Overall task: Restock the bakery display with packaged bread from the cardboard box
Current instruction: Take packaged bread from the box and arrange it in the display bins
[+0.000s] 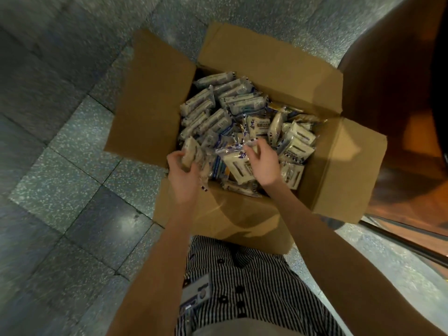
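Bread packets (242, 112) fill the box (155, 112) beneath both hands.
Left hand (181, 170) grips a packet (191, 154); right hand (264, 163), apart from it, pinches a second packet (238, 167). Best lifted by the body, not the seal.

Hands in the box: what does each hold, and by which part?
Left hand grips a bread packet round its lower end. Right hand pinches a second packet by its top edge.

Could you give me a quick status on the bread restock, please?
Left hand grips one bread pack inside open cardboard box. Right hand pinches another pack. Flaps open, nothing blocking.
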